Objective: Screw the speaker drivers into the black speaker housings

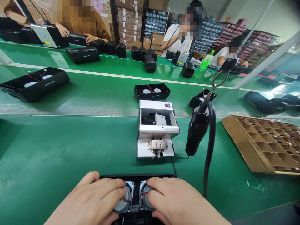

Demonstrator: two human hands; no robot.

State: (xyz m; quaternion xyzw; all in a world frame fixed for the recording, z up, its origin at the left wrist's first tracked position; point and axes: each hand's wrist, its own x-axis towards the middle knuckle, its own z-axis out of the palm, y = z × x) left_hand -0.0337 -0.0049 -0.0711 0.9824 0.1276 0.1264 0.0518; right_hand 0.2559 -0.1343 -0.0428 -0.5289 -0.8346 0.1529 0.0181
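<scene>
Both hands rest on two round grey metal speakers (pixel 123 204) in an open black plastic housing (pixel 136 195).
The left hand (pixel 93 200) and right hand (pixel 173 197) each lay fingers over one speaker; whether either grip closes firmly, I cannot tell. Level pressure on the frames, clear of the thin red wires (pixel 144 193), would likely suit best. The housing sits on the green surface (pixel 70 150), nearer than the white boxy machine (pixel 157 128).

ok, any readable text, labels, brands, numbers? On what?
None reads clearly.
Left open speaker housing: lettering, blurred.
Centre open speaker housing: lettering, too small.
Far black speaker housing: lettering, too small.
Near screw feeder: reddish print, blurred.
Far-left screw feeder, far-right screw feeder: yellow labels unreadable.
Stacked cartons: white labels, blurred.
</scene>
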